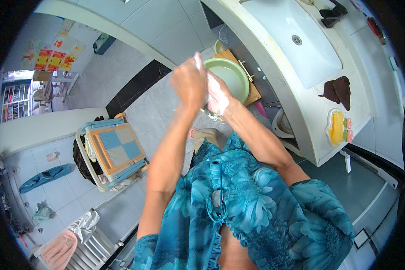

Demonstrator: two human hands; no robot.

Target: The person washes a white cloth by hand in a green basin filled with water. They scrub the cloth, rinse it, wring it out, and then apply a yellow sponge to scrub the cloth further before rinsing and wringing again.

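Observation:
My left hand (189, 82) is closed in a fist, with the tip of a pale pinkish-white wet cloth (216, 96) poking out above it. The rest of the cloth lies bunched in my right hand (226, 89), pressed close beside the left. Some blur hides the exact finger positions. Drops and a splash of water show just below my hands. Beyond them a light green plastic basin (244, 81) holds cloudy water, and my hands overlap its near left side. The basin stands on a wooden surface (255, 96).
To the right runs a white counter (319, 135) with an inset sink (310, 50), a dark brown cloth (339, 91) and a yellow soap-like bar (337, 126) on a dish. A laundry basket with a patterned lid (118, 146) stands left. A radiator (94, 249) is at lower left.

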